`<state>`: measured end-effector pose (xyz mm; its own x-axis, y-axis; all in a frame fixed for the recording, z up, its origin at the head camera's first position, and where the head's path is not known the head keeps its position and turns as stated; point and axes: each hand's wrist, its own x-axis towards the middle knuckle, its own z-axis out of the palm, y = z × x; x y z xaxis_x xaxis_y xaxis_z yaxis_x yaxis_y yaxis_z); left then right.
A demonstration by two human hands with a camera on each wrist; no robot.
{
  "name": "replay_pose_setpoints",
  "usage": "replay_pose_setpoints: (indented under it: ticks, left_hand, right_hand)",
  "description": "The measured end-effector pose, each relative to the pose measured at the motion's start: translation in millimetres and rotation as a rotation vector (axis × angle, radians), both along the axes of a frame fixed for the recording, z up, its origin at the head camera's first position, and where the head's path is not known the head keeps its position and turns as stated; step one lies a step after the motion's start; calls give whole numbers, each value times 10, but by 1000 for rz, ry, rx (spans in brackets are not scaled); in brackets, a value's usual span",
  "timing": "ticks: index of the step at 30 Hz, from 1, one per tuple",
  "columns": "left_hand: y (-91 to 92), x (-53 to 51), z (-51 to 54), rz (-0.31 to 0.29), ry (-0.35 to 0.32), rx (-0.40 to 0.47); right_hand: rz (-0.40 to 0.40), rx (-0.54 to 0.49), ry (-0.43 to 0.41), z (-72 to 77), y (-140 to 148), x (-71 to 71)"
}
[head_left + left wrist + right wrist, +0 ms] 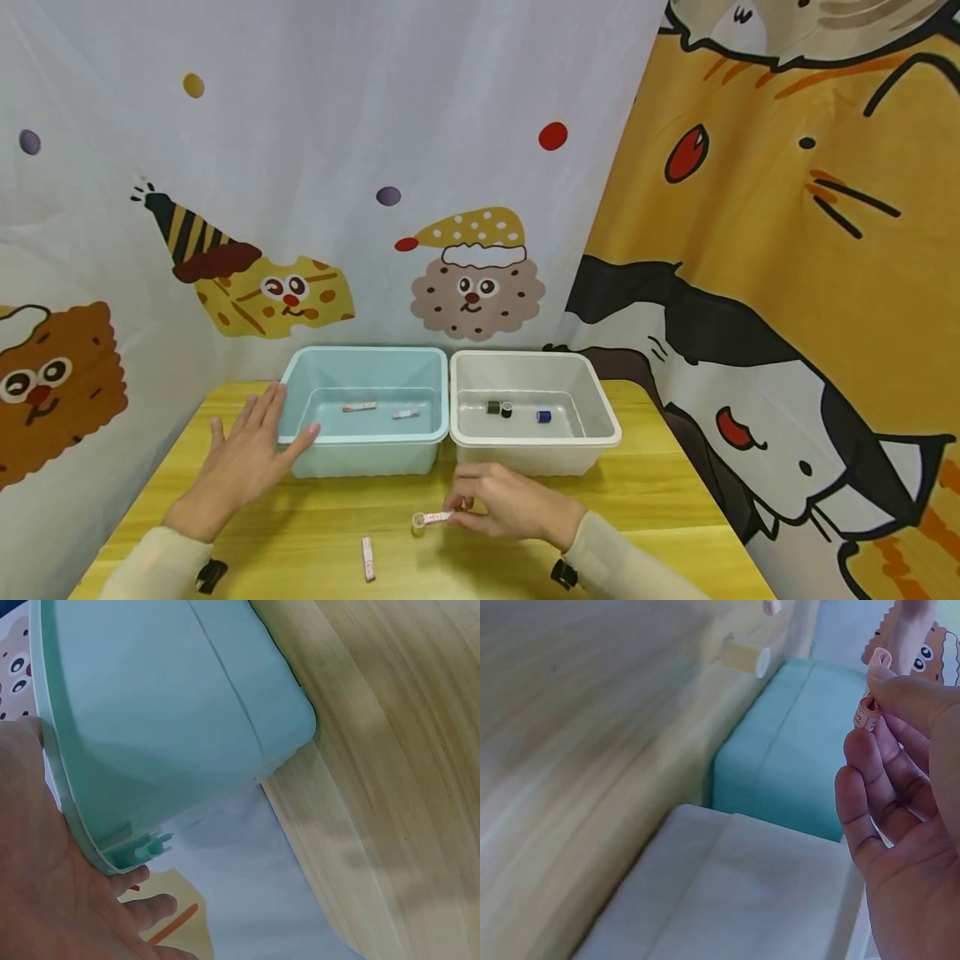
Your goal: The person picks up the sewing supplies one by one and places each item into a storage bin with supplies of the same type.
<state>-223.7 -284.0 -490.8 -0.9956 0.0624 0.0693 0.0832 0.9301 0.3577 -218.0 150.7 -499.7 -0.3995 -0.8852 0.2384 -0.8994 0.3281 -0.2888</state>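
Pale sleeve cloth (157, 567) is seen at the lower edge of the head view, beside a flat, folded tape strip (368, 558) laid on the yellowish, wood-grained table (300, 542). Farther back, two plastic bins with rounded corners and rolled rims are set side by side. Two folded strips — a pink-marked one (360, 407) and a whiter one (406, 413) — are contained in the light blue bin (363, 460), lying apart on its floor. Three small cylindrical spools are held in the white bin (525, 457): a dark green spool (492, 407) just beside a black spool (507, 409), and a blue spool (543, 417) farther right. A yellow spool (417, 529) is stood upright on the table before the bins. Near it, above the table, a folded measuring tape (865, 718), white with reddish print, is pinched between the thumb and fingers of the right hand (510, 504), whose other fingers are bent. At the blue bin's left side, the rim is touched by the left hand (243, 454), its fingers extended and its thumb spread wide.
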Motion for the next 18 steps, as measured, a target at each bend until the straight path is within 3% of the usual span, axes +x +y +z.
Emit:
replay_pose_setpoints:
  ticks: [8,18]
  left_hand:
    - [4,10,-6,-6,6,7]
    - [6,-1,-21,14,7,16]
  right_hand:
    - [33,-23,97,187,-65,-49]
    - [18,-72,142,540,-208,-197]
